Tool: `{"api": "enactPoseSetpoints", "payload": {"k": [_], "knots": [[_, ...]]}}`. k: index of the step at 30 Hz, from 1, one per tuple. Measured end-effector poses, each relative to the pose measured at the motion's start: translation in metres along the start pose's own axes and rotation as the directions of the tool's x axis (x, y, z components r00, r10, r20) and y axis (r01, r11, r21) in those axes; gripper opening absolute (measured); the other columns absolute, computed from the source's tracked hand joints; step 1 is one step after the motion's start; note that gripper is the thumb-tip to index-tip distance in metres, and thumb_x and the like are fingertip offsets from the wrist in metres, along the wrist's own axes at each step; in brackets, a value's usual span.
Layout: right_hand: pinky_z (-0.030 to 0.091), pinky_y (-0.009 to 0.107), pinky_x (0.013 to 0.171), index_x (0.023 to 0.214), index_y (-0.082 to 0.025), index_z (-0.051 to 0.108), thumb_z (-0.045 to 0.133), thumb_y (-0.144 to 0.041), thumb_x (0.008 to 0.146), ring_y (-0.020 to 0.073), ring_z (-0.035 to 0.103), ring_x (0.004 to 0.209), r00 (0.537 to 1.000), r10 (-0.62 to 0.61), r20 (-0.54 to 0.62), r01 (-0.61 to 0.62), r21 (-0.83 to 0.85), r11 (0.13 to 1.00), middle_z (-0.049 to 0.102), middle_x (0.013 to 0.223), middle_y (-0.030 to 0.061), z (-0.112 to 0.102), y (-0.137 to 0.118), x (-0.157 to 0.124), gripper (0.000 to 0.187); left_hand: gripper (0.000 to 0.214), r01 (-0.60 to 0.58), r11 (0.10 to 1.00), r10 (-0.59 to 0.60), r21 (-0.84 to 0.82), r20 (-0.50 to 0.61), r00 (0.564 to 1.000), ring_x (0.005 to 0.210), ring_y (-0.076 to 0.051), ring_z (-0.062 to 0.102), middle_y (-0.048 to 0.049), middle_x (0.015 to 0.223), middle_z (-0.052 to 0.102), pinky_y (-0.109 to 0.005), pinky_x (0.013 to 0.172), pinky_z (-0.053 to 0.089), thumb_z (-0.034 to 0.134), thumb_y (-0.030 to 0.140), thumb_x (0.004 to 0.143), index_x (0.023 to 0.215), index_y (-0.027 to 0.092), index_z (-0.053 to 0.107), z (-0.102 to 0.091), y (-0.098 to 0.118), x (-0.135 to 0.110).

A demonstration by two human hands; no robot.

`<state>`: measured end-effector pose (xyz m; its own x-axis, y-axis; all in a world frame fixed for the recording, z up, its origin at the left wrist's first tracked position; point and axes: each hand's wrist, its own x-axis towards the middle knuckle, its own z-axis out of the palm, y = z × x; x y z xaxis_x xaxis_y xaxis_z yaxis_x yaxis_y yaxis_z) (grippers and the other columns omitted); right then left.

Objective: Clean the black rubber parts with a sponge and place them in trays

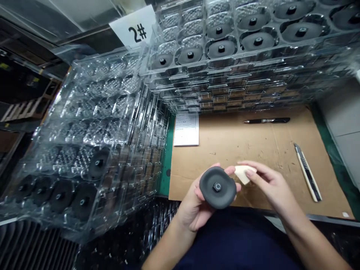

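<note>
Towers of clear plastic blister trays (225,80) rise beyond and to the left of a cardboard sheet (253,157) lying on a green-topped table (165,161). Over the sheet's near edge, the left hand (191,210) cradles a dark grey rounded disc (218,195) with a central hex stud, its fingers curled up around the rim. The right hand (270,183) pinches a pale foam wedge (244,174) between its fingers, just beside the disc. That shallow, open hold could let the disc slip and roll, and a careless reach could catch the utility knife (308,172) on the sheet's right.
</note>
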<state>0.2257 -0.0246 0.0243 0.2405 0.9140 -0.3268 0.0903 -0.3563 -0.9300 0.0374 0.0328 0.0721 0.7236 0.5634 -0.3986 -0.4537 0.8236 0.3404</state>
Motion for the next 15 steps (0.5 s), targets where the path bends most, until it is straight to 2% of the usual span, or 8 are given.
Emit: {"api": "enactPoseSetpoints", "payload": {"k": [3,4,6,8,10,13,14,15], "knots": [[0.048,0.038,0.085,0.108,-0.017,0.064,0.051,-0.046,0.085,0.0232,0.06,0.098,0.972,0.151,0.182,-0.158,0.024,0.987,0.063,0.11,0.0102,-0.003,0.022,-0.008,0.039,0.059,0.007,1.0,-0.007,-0.009,-0.009,1.0,0.108,-0.031,0.057,-0.0129,0.124,0.055,-0.036,0.087,0.048,0.07,0.045,0.068,0.12,0.023,0.055,-0.003,-0.001,0.001],[0.049,0.038,0.085,0.108,-0.017,0.064,0.051,-0.046,0.085,0.0234,0.06,0.098,0.967,0.173,0.187,-0.178,0.009,0.984,0.063,0.109,0.0101,-0.006,0.022,-0.01,0.039,0.059,0.011,1.0,-0.011,-0.009,-0.01,1.0,0.108,-0.031,0.057,-0.0127,0.122,0.056,-0.036,0.086,0.049,0.07,0.045,0.067,0.121,0.023,0.055,-0.003,-0.001,0.001],[0.049,0.036,0.083,0.107,-0.02,0.064,0.053,-0.045,0.084,0.022,0.059,0.097,0.986,0.145,0.079,-0.142,-0.046,0.989,0.064,0.109,0.0075,-0.013,0.01,-0.011,0.035,0.061,0.024,1.0,-0.024,-0.003,-0.01,1.0,0.106,-0.03,0.057,-0.0126,0.119,0.057,-0.036,0.086,0.049,0.071,0.045,0.066,0.12,0.023,0.055,-0.002,-0.001,0.001],[0.048,0.03,0.08,0.106,-0.025,0.064,0.055,-0.039,0.084,0.0186,0.059,0.096,0.996,0.002,-0.094,-0.015,-0.141,0.99,0.063,0.109,0.003,-0.017,-0.015,-0.013,0.027,0.063,0.039,0.999,-0.039,0.002,-0.015,0.999,0.105,-0.03,0.058,-0.0126,0.12,0.057,-0.039,0.088,0.048,0.073,0.045,0.064,0.12,0.023,0.055,0.001,-0.003,0.001],[0.045,0.026,0.078,0.11,-0.03,0.062,0.056,-0.028,0.085,0.0152,0.058,0.094,0.957,-0.244,-0.158,0.201,-0.247,0.948,0.063,0.109,-0.0004,-0.014,-0.045,-0.014,0.026,0.062,0.034,0.999,-0.033,0.01,-0.039,0.999,0.105,-0.03,0.058,-0.012,0.118,0.058,-0.043,0.091,0.046,0.074,0.045,0.063,0.118,0.023,0.056,0.004,-0.006,0.001],[0.042,0.028,0.075,0.117,-0.028,0.058,0.053,-0.015,0.086,0.0135,0.056,0.087,0.793,-0.607,0.046,0.581,-0.358,0.731,0.063,0.105,0.0004,0.004,-0.079,-0.013,0.034,0.055,-0.013,0.998,0.021,0.069,-0.122,0.992,0.109,-0.028,0.055,-0.0099,0.111,0.061,-0.041,0.099,0.04,0.076,0.046,0.06,0.105,0.019,0.063,0.005,-0.011,0.001],[0.04,0.03,0.073,0.116,-0.025,0.059,0.051,-0.014,0.086,0.0136,0.055,0.083,0.742,-0.661,0.113,0.648,-0.376,0.663,0.064,0.101,0.0017,0.01,-0.085,-0.011,0.033,0.052,-0.028,0.995,0.042,0.093,-0.153,0.987,0.111,-0.027,0.053,-0.009,0.111,0.061,-0.038,0.101,0.038,0.076,0.045,0.06,0.103,0.018,0.064,0.003,-0.012,0.001],[0.039,0.031,0.071,0.114,-0.023,0.06,0.05,-0.013,0.087,0.0137,0.054,0.079,0.723,-0.671,0.162,0.67,-0.4,0.626,0.064,0.097,0.0024,0.015,-0.088,-0.008,0.031,0.052,-0.041,0.993,0.062,0.114,-0.182,0.981,0.113,-0.025,0.051,-0.008,0.113,0.06,-0.035,0.102,0.037,0.075,0.045,0.061,0.104,0.018,0.064,0.001,-0.012,0.001]]}}
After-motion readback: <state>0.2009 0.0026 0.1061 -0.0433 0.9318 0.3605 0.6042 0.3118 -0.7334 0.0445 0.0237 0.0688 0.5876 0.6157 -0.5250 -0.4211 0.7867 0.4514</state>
